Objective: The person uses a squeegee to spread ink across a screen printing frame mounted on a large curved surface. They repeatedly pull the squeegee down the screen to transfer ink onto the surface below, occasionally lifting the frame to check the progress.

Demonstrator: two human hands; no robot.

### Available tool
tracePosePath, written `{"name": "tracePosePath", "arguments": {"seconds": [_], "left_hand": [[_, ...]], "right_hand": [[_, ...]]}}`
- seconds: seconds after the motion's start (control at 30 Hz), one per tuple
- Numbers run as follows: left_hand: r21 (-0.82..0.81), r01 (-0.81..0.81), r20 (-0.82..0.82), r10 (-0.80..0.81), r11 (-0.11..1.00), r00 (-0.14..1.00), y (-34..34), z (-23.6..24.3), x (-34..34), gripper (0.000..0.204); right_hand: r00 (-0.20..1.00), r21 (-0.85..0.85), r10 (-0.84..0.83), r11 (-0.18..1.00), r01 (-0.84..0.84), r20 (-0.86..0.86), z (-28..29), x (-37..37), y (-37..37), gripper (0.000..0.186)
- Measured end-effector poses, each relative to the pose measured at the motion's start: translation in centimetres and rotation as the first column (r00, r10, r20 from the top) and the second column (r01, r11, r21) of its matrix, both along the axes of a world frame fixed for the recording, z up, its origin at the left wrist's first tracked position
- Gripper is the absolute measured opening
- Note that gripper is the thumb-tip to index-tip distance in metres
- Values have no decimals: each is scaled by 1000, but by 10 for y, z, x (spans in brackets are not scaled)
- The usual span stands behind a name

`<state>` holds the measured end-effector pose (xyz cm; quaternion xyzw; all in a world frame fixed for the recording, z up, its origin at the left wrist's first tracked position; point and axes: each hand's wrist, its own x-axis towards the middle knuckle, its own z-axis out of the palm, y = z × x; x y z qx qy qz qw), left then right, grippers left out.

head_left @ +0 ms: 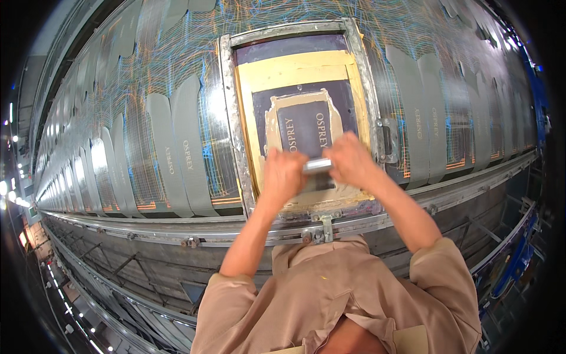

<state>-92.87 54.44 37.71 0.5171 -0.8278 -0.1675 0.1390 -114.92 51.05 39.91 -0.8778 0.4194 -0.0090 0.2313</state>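
My left hand and my right hand are both closed on a squeegee with a silvery metal handle, one at each end. It sits over the lower half of the mesh in a screen-printing frame; my hands and some blur hide its blade. Pale beige ink lies in a thick, uneven band around the dark printing area, where lettering shows in two upright lines. Yellow tape borders the mesh inside the worn metal frame.
Beneath the frame runs a long table crossed by orange and blue lines. Rows of grey shaped pieces lie on both sides, some with pale lettering. A metal rail follows the near edge, and a clamp meets the frame there. A handle sticks out on the frame's right.
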Motion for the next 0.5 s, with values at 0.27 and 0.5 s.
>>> {"name": "tracePosePath", "arguments": {"seconds": [0.27, 0.5], "left_hand": [[-61, 46, 46, -43, 997, 998, -44, 16, 7, 25], [-81, 4, 12, -3, 997, 1000, -177, 7, 11, 23]], "right_hand": [[991, -171, 17, 985, 5, 131, -3, 0, -36, 23], [993, -81, -35, 996, 44, 109, -7, 10, -169, 21]]}}
